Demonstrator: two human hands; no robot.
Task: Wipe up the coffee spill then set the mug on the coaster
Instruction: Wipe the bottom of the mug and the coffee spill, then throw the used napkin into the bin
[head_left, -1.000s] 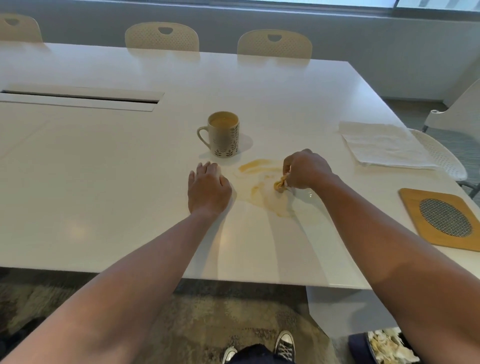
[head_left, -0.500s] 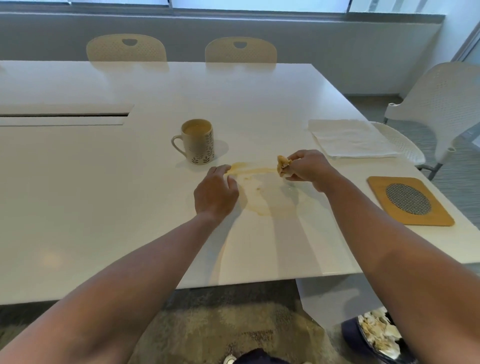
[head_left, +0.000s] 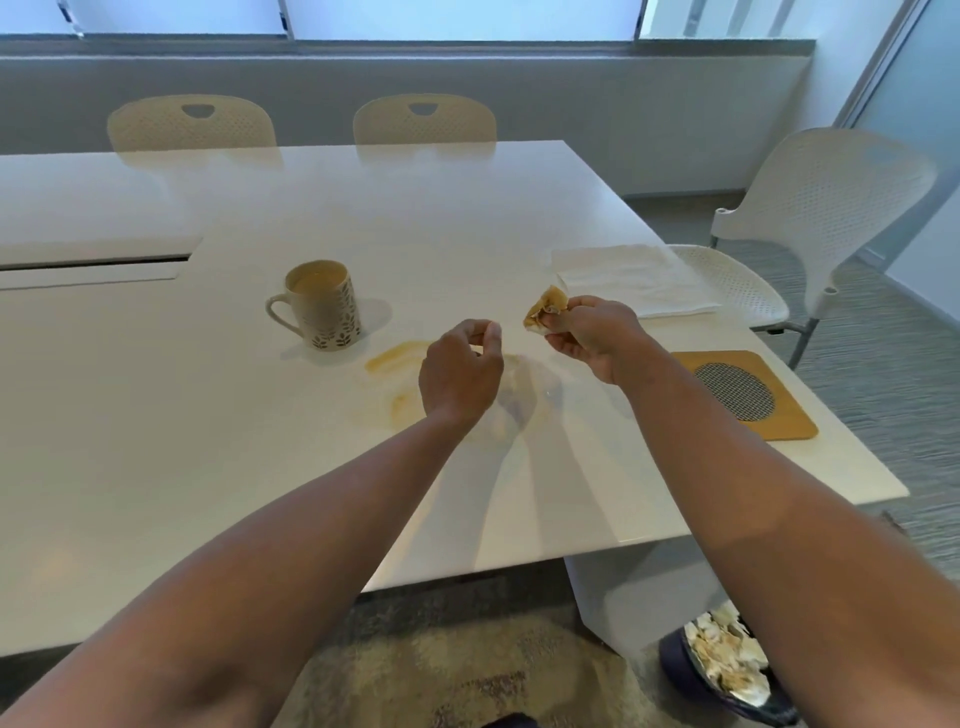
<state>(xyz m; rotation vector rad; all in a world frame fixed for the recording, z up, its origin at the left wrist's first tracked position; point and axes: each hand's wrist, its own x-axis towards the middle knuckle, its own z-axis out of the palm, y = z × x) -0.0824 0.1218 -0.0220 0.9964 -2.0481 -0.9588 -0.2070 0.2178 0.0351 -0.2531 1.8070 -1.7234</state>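
Note:
A cream mug (head_left: 323, 304) with a leaf pattern stands on the white table (head_left: 156, 415), filled with coffee, handle to the left. Just right of it lies a brown coffee spill (head_left: 397, 356), partly smeared. My right hand (head_left: 592, 335) is raised above the table, shut on a crumpled, coffee-stained paper towel (head_left: 545, 310). My left hand (head_left: 460, 371) hovers over the spill with fingers curled loosely and nothing in it. The wooden coaster (head_left: 743, 392) with a round mesh centre lies near the table's right edge.
A stack of white paper towels (head_left: 634, 280) lies behind the coaster. White chairs stand at the far side (head_left: 423, 122) and to the right (head_left: 831, 208). A bin with used paper (head_left: 727, 660) sits on the floor under the table's right corner.
My right hand lifted the stained towel off the spill and up to the right. My left hand rose from the table and curled. The view turned right.

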